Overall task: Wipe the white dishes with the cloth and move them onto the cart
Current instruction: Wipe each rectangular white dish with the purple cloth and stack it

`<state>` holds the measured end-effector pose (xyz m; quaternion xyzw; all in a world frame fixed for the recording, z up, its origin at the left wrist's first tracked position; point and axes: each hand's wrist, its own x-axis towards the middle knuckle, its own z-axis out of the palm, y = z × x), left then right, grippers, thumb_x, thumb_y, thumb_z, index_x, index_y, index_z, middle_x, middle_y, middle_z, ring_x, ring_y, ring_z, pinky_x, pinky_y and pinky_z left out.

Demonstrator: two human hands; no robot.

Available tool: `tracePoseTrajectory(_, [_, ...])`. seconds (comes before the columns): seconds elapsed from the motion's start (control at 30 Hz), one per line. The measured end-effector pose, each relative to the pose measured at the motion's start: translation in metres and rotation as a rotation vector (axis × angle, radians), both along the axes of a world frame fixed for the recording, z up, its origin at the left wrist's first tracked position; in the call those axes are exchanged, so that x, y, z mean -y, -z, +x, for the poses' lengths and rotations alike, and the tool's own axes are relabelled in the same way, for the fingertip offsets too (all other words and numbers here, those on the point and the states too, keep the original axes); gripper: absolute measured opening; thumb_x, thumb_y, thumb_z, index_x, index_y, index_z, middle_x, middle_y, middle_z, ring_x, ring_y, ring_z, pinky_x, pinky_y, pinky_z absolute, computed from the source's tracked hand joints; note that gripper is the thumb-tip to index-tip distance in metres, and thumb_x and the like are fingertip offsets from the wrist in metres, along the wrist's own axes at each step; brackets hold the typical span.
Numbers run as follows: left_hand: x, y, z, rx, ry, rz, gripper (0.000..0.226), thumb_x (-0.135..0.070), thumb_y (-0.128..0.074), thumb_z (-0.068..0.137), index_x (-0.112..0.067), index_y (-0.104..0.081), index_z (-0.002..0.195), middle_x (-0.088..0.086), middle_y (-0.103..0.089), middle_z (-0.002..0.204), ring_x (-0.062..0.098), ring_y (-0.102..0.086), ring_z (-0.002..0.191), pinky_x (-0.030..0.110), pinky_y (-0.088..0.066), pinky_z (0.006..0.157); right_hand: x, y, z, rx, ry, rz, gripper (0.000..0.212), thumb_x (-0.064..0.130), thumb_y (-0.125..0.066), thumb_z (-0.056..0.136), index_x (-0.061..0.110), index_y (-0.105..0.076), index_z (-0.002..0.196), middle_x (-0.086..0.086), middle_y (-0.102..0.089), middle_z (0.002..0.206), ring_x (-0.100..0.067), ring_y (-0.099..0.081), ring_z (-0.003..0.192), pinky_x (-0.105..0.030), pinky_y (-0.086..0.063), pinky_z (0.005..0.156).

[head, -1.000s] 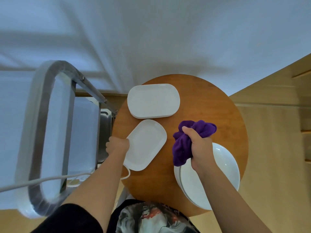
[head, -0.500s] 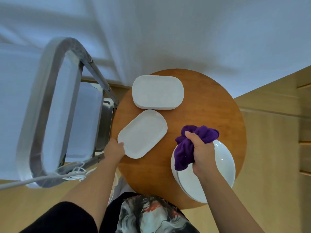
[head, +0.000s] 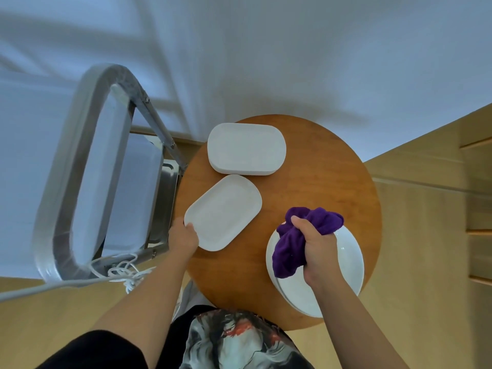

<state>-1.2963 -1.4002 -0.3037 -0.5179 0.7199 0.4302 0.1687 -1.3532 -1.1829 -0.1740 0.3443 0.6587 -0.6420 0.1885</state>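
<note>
On the round table [head: 332,166], the left hand [head: 183,237] grips a rectangular dish [head: 223,211] at its seven-o'clock corner. At four o'clock, the right hand [head: 318,247] clenches the purple cloth [head: 290,246] over stacked round plates [head: 348,259].

bare table [head: 319,182] right | cart rail [head: 162,134] blocks left

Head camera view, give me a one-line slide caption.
Left hand grips a rectangular dish; right hand holds the purple cloth over stacked plates.

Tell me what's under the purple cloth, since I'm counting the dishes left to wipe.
The purple cloth, gripped by the right hand, hangs over a stack of round white plates on the wooden table. Several rims show at the stack's left edge; the exact count is covered.
</note>
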Motion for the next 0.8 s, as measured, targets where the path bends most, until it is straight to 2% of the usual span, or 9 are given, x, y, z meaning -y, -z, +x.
tracePoseTrajectory(0.13, [-0.008,-0.017,-0.005,-0.203,-0.309,0.121,0.032,-0.029,-0.038,0.102,-0.016,-0.039,0.131,0.007,-0.049,0.121,0.02,-0.047,0.106,0.04,-0.044,0.093,0.0,-0.011,0.003,-0.051,-0.045,-0.046,0.021,0.011,-0.072,0.078,0.024,-0.057,0.084,0.01,-0.067,0.061,-0.021,-0.065,0.072,-0.032,-0.052,0.063])
tracePoseTrajectory(0.3, [-0.009,-0.047,-0.005,-0.365,-0.435,0.267,0.032,-0.037,-0.04,0.1,-0.024,-0.04,0.13,0.004,-0.051,0.125,0.024,-0.049,0.117,0.049,-0.045,0.099,0.005,-0.037,0.003,-0.2,-0.122,-0.171,0.024,0.003,-0.068,0.077,0.02,-0.054,0.086,0.008,-0.061,0.063,-0.014,-0.06,0.066,-0.026,-0.053,0.057])
tracePoseTrajectory(0.43, [-0.014,-0.086,-0.007,-0.481,-0.431,0.324,0.022,-0.042,-0.042,0.099,-0.03,-0.043,0.117,0.001,-0.055,0.12,0.023,-0.053,0.111,0.044,-0.051,0.091,0.012,-0.072,-0.007,-0.373,-0.301,-0.198,0.034,0.008,-0.072,0.066,0.022,-0.05,0.089,0.016,-0.06,0.06,-0.006,-0.062,0.058,-0.018,-0.05,0.052])
tracePoseTrajectory(0.53, [-0.024,-0.126,-0.013,-0.552,-0.402,0.415,0.033,-0.044,-0.041,0.099,-0.023,-0.048,0.123,0.003,-0.059,0.115,0.024,-0.057,0.104,0.033,-0.052,0.069,0.026,-0.096,-0.01,-0.467,-0.517,-0.023,0.039,0.01,-0.073,0.069,0.031,-0.051,0.092,0.017,-0.061,0.07,-0.009,-0.064,0.068,-0.017,-0.052,0.055])
tracePoseTrajectory(0.6, [-0.034,-0.154,-0.018,-0.588,-0.402,0.566,0.04,-0.045,-0.043,0.097,-0.018,-0.053,0.125,0.012,-0.062,0.115,0.031,-0.06,0.106,0.038,-0.055,0.072,0.039,-0.105,-0.005,-0.559,-0.761,0.226,0.047,0.024,-0.072,0.073,0.036,-0.047,0.111,0.013,-0.062,0.101,-0.014,-0.061,0.097,-0.024,-0.055,0.077])
tracePoseTrajectory(0.63, [-0.04,-0.168,-0.019,-0.62,-0.41,0.665,0.042,-0.046,-0.044,0.097,-0.017,-0.055,0.124,0.015,-0.064,0.114,0.033,-0.061,0.106,0.041,-0.056,0.077,0.046,-0.106,0.0,-0.6,-0.935,0.365,0.061,0.039,-0.067,0.074,0.037,-0.038,0.128,0.009,-0.053,0.127,-0.017,-0.05,0.119,-0.034,-0.046,0.097])
tracePoseTrajectory(0.67, [-0.046,-0.182,-0.019,-0.663,-0.432,0.77,0.041,-0.045,-0.044,0.096,-0.017,-0.057,0.123,0.015,-0.067,0.111,0.032,-0.064,0.104,0.042,-0.056,0.08,0.052,-0.104,0.005,-0.627,-1.116,0.491,0.073,0.053,-0.055,0.078,0.036,-0.024,0.141,0.008,-0.034,0.148,-0.019,-0.029,0.138,-0.043,-0.026,0.111])
tracePoseTrajectory(0.73, [-0.056,-0.204,-0.018,-0.734,-0.495,0.927,0.038,-0.04,-0.042,0.097,-0.015,-0.059,0.12,0.011,-0.073,0.098,0.025,-0.07,0.091,0.037,-0.055,0.076,0.062,-0.101,0.012,-0.679,-1.329,0.646,0.077,0.064,-0.03,0.084,0.034,-0.004,0.15,0.01,-0.004,0.16,-0.009,0.003,0.145,-0.047,0.006,0.114])
tracePoseTrajectory(0.8, [-0.062,-0.222,-0.014,-0.766,-0.521,0.962,0.037,-0.038,-0.04,0.098,-0.014,-0.056,0.122,0.011,-0.073,0.094,0.021,-0.07,0.09,0.033,-0.051,0.072,0.064,-0.102,0.011,-0.733,-1.342,0.677,0.073,0.061,-0.018,0.088,0.029,-0.004,0.151,0.01,-0.002,0.16,-0.004,0.005,0.144,-0.042,0.014,0.112])
